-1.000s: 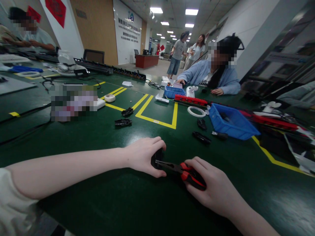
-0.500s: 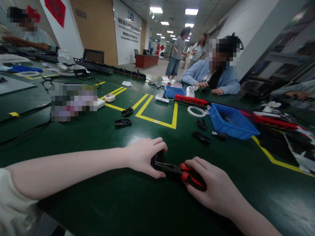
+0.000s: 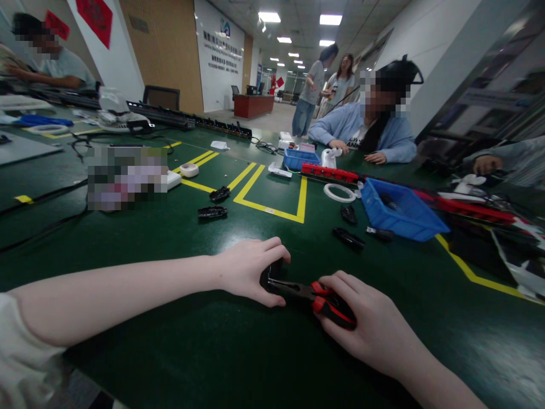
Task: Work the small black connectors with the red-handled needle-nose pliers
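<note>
Black part [image 3: 269, 276]: small, mostly hidden under the left hand [image 3: 249, 271], gripped on the green worktop [image 3: 170, 352].
Pliers [image 3: 317, 298]: red-handled, clasped by the right hand [image 3: 366, 326], tips touching the part.
Blue bin [image 3: 400, 213]: dark pieces inside, hard to make out.

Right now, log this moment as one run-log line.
left hand: holds small black part on green table | right hand: grips red-handled pliers, tips at part | blue bin beyond
</note>
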A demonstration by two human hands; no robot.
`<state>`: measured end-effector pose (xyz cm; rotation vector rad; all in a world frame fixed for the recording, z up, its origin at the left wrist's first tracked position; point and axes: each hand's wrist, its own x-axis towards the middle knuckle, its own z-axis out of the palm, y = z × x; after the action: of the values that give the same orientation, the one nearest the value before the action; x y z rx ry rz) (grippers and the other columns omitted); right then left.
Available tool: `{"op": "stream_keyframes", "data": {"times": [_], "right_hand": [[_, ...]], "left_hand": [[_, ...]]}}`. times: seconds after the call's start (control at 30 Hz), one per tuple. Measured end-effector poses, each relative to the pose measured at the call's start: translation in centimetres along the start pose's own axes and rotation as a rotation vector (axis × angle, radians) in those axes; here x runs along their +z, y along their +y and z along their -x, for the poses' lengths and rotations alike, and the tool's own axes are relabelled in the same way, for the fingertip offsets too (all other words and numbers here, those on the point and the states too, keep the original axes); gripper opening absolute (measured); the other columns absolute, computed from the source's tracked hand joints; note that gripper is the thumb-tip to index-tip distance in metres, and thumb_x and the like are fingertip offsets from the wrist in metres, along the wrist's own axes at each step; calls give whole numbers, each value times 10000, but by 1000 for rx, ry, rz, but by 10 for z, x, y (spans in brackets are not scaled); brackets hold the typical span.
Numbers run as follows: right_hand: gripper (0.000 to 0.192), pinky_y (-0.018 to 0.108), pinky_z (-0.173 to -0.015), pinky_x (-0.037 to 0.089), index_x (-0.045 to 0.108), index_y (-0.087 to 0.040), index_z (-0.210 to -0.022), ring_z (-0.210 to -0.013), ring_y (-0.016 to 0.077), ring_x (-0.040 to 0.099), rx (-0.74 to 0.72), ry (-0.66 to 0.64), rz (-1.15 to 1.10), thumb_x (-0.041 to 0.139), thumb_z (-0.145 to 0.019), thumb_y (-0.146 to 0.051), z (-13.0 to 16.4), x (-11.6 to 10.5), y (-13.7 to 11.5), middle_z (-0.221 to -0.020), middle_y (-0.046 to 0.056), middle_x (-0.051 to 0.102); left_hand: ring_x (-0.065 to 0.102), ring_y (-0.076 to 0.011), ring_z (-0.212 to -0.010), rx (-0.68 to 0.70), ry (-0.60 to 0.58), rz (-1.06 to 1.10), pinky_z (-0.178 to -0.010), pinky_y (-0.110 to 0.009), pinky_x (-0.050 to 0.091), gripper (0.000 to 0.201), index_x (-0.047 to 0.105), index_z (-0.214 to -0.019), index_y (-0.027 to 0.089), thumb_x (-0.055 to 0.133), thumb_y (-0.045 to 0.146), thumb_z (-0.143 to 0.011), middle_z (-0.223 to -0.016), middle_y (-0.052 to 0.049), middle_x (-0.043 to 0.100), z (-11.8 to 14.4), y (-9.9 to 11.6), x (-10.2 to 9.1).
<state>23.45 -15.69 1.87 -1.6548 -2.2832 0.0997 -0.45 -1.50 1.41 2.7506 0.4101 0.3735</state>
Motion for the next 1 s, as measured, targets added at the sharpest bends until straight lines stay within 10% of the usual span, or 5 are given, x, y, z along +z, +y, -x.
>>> {"op": "stream_keyframes", "data": {"times": [1.0], "right_hand": [[346, 329, -695, 564, 624, -217, -1125, -826, 210, 668, -41, 94, 5, 597, -790, -297, 0, 1, -2, -1004, 82, 686]], "left_hand": [[618, -223, -813, 32, -22, -18, -668, -323, 486, 651, 559, -1168, 190, 659, 690, -764, -1021, -58, 610, -1, 0, -1]]}}
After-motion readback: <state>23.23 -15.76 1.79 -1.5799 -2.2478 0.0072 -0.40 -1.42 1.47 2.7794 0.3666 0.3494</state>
